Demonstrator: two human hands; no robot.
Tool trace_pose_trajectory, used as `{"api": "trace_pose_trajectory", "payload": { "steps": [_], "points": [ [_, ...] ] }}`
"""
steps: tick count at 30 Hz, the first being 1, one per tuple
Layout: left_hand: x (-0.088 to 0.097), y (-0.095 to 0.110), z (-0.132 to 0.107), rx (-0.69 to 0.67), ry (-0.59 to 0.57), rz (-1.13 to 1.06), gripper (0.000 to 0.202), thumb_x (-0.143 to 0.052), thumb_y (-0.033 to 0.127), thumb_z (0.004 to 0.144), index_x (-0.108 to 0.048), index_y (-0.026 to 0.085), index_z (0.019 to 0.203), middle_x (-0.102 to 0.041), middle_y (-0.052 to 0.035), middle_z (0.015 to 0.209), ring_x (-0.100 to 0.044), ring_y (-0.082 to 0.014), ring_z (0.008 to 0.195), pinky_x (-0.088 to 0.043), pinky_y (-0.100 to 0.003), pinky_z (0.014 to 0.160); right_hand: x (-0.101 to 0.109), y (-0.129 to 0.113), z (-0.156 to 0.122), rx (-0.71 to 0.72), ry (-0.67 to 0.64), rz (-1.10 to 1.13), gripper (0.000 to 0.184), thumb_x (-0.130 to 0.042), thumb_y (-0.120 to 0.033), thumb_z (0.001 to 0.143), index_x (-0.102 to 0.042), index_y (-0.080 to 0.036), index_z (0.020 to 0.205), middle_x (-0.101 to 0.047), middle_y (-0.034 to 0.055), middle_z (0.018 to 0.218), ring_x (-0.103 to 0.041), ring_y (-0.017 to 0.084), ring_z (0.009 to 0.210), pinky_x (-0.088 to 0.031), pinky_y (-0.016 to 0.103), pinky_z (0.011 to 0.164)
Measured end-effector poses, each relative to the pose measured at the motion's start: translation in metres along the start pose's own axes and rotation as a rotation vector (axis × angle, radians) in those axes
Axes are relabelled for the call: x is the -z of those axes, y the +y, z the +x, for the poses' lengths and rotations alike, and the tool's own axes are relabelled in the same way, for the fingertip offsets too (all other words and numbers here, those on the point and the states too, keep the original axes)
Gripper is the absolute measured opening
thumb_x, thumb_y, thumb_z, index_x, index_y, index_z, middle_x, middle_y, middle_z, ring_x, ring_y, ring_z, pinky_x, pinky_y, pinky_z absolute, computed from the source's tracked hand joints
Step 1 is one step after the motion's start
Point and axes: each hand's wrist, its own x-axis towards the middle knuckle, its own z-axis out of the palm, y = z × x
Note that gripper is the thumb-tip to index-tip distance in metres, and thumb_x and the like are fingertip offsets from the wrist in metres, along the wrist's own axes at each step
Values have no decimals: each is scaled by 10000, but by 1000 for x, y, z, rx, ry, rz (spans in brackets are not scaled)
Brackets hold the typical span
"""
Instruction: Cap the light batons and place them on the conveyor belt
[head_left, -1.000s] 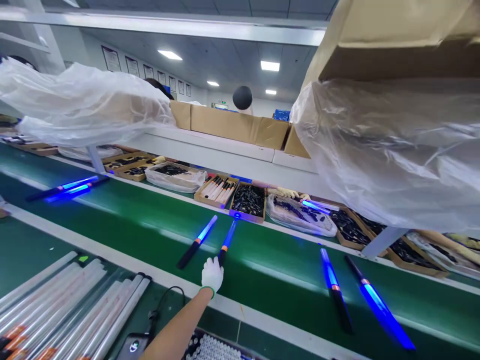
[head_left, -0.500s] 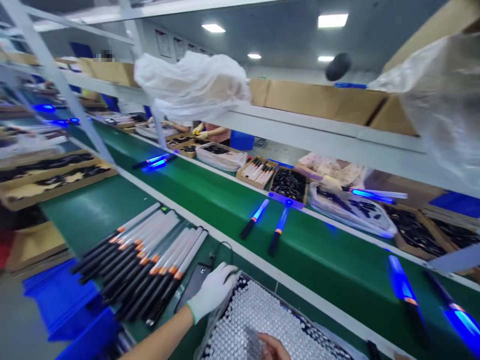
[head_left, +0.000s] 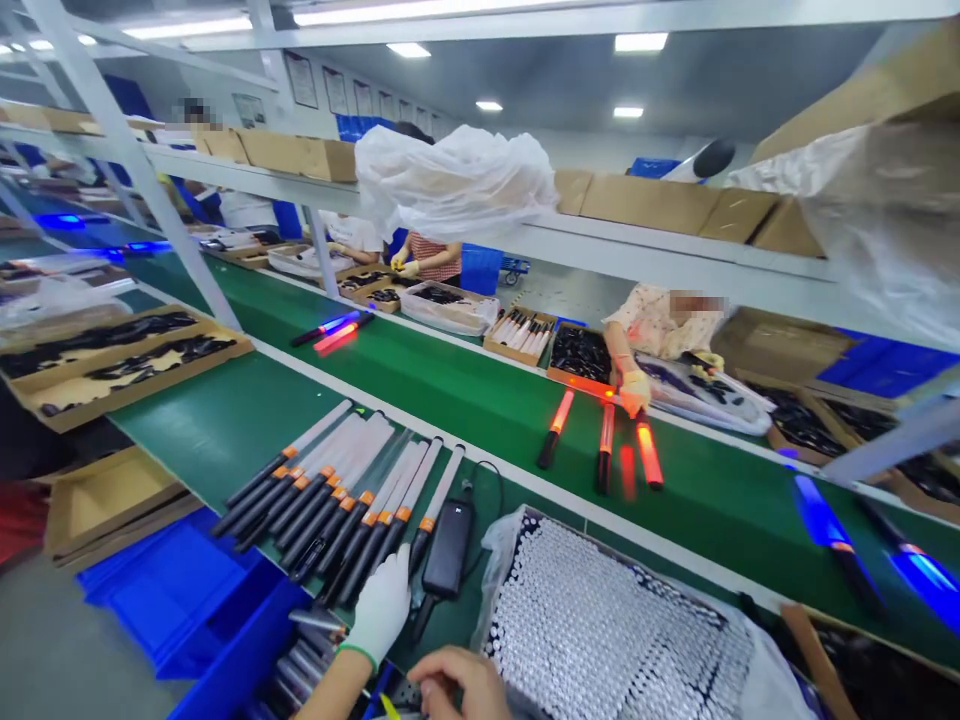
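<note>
Showing only partly, bare right hand (head_left: pixel 469 685)

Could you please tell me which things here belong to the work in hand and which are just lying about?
Likely in the work:
unlit sticks, by the gloved left hand
lit sticks
green belt
silvery cylinders

Seemingly lying about:
white plastic
shelf cartons

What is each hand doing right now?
Left hand, gloved: by black stick handles; grip can't be told.
Right hand, bare: fingers curled; can't tell if holding anything.
</note>
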Motion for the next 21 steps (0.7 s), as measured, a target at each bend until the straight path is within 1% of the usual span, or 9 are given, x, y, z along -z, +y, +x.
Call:
{"api": "trace_pose_trajectory", "payload": {
  "steps": [2,5,7,9,12,14,17,19,21],
  "points": [
    [-1,-1,5,32,-34,-91,477,-357,84,821,-480,53,1281,-639,-214,1047,-633,-304,962,-443,-435,878,-2,-5,-1,-6,49,21,250,-556,-208,738,-759,-207,885,-697,29,715,-602,88,567,-419,142,539],
    [4,-3,9,61,-116,-279,441,-380,179,817,-431,82,1244,-635,-92,750,-653,-244,720,-485,-344,689,6,-1,-11,-50,196,65,228,-571,-250,747,-757,-191,865,-698,35,711,-606,89,566,-427,148,552],
    [11,-2,9,68,-180,-414,421,-330,269,842,-376,116,1232,-557,-12,615,-589,-203,522,-447,-300,517,18,9,-25,-102,353,104,248,-574,-331,775,-745,-177,866,-693,41,703,-610,99,577,-432,160,561],
    [19,4,6,66,-240,-533,404,-293,366,854,-332,167,1203,-490,40,552,-491,-168,401,-373,-268,403,31,23,-43,-172,516,135,312,-565,-417,793,-731,-163,866,-674,40,653,-599,110,561,-425,173,545],
    [30,21,1,49,-272,-790,447,-432,497,799,-338,225,1142,-457,78,476,-429,-142,367,-336,-238,373,56,39,-65,-254,699,82,362,-550,-466,797,-722,-153,856,-650,32,591,-576,127,526,-417,195,516],
    [32,39,-1,24,-311,-958,520,-593,520,701,-383,231,1080,-465,88,440,-417,-127,360,-318,-221,370,79,39,-64,-307,719,-89,359,-501,-420,828,-724,-146,892,-676,46,643,-600,145,560,-450,216,535],
    [29,71,-8,-39,-429,-1080,533,-711,505,584,-437,216,938,-504,72,476,-434,-109,390,-318,-213,377,121,29,-31,-379,660,-392,364,-403,-269,873,-716,-133,1002,-720,84,925,-665,159,787,-516,245,728],
    [27,92,-16,-60,-488,-1147,519,-715,508,584,-452,208,917,-495,73,498,-430,-100,410,-338,-221,399,147,25,7,-370,642,-468,367,-385,-217,886,-700,-155,1065,-698,75,1055,-651,150,945,-489,241,867],
    [28,110,-25,-54,-517,-1204,513,-682,520,622,-467,205,964,-490,72,522,-424,-91,419,-339,-226,415,163,24,46,-362,603,-545,360,-405,-184,886,-679,-177,1119,-673,74,1115,-621,147,1034,-447,238,945]
  ]
}}
